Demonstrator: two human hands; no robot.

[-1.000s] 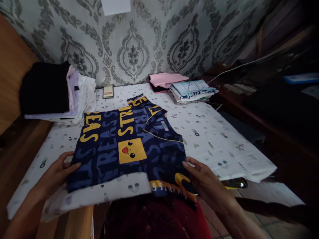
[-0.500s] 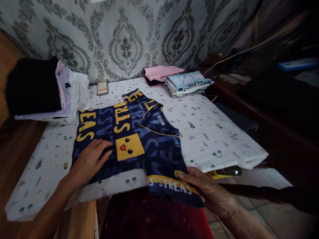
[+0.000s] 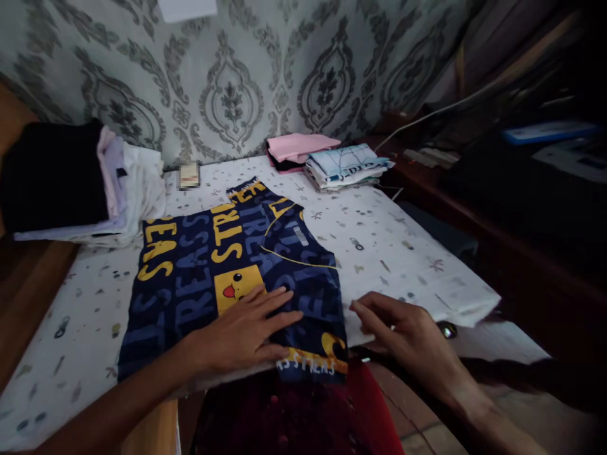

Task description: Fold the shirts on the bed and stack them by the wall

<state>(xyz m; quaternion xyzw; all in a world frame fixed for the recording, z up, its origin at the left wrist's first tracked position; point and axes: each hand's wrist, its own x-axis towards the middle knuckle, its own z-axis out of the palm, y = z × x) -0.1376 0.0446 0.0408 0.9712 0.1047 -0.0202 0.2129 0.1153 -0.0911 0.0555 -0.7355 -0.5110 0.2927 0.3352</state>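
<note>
A dark navy T-shirt (image 3: 190, 297) with yellow and blue lettering and a yellow cartoon-face square lies spread on a white patterned cloth (image 3: 403, 272). My left hand (image 3: 244, 332) rests flat across its near part, fingers spread, covering some of the yellow square. To the right of the shirt, my right hand (image 3: 403, 328) hovers over the table's near edge. Its fingers are curled in a loose pinch, apart from the fabric, with nothing visible in them. The near sleeve (image 3: 315, 363) hangs at the edge, close to my lap.
At the left stands a stack of folded clothes (image 3: 54, 177), black on top. Folded pink cloth (image 3: 303, 146) and a folded light-blue printed garment (image 3: 348, 165) lie at the back, near a small blurred box (image 3: 188, 175). A patterned curtain (image 3: 232, 95) hangs behind.
My right hand has let go of the sleeve and moved slightly up. My left hand has slid right across the shirt, over the yellow square. The sleeve now hangs lower at the edge.
</note>
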